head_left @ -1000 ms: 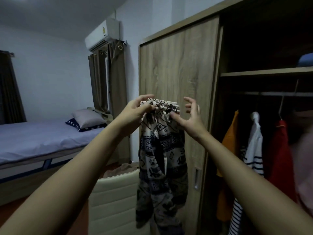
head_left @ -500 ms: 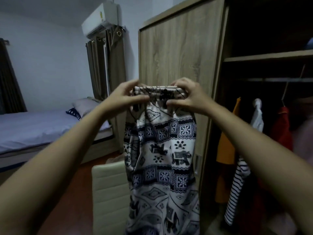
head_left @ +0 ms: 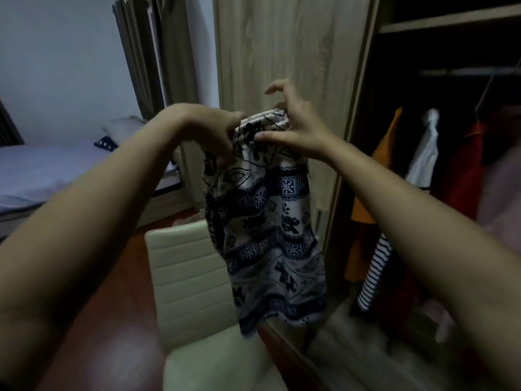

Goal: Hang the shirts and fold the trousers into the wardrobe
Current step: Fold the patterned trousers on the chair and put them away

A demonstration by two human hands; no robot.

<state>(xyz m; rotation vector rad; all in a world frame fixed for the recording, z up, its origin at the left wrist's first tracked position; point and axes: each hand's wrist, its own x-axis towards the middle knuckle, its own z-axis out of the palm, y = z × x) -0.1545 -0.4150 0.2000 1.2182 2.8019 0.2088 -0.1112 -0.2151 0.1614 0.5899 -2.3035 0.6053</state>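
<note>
Blue-and-white patterned trousers (head_left: 270, 230) hang in the air in front of the wardrobe door (head_left: 284, 52), held by the waistband. My left hand (head_left: 210, 131) pinches the left side of the waistband. My right hand (head_left: 293, 128) grips the right side with thumb and lower fingers, its index finger lifted free. The trouser hem dangles just above a cream chair (head_left: 194, 280). Inside the open wardrobe hang an orange shirt (head_left: 386, 142), a white striped shirt (head_left: 423, 159) and a red shirt (head_left: 465, 176) on a rail (head_left: 465, 71).
The cream chair stands directly below the trousers, against the wardrobe. A bed (head_left: 42, 167) with a pillow lies at the left, brown curtains (head_left: 158, 52) behind it. A wardrobe shelf (head_left: 451, 19) spans above the rail. Wooden floor (head_left: 118, 320) shows left of the chair.
The view has tilted down. My hands have come closer together on the waistband, bunching it, and my right index finger has lifted off the cloth.
</note>
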